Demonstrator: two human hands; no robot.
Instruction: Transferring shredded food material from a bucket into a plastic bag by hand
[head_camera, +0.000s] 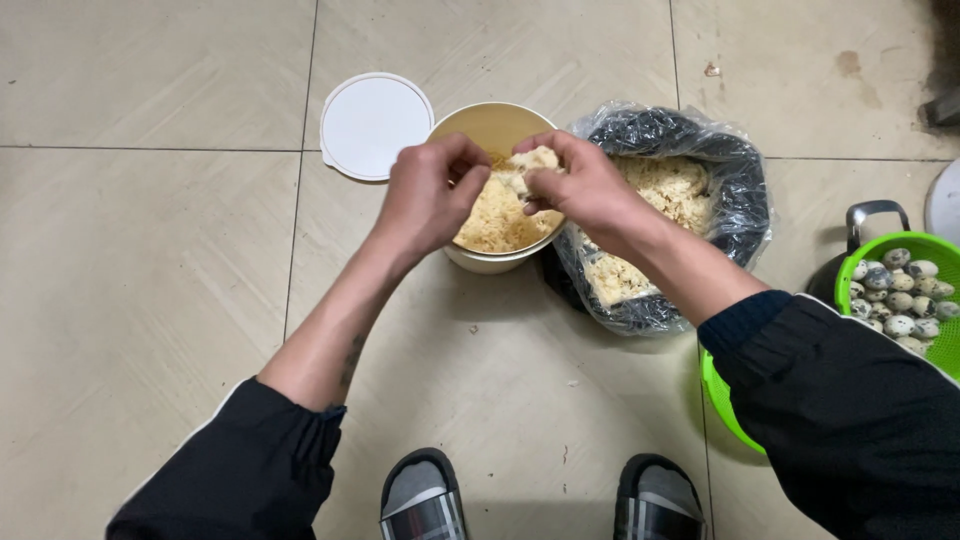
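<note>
A cream round tub stands on the tiled floor, partly filled with pale yellow crumbly material. Both hands hover over it. My right hand pinches a pale lump of the same material above the tub. My left hand reaches in from the left, its fingertips curled toward that lump and touching it. To the right of the tub sits a black plastic bag, open, holding more of the yellow crumbly material.
A white round lid lies flat on the floor left of the tub. A green basket of speckled small eggs stands at the right, with a dark metal pot handle behind it. My two slippered feet show at the bottom edge.
</note>
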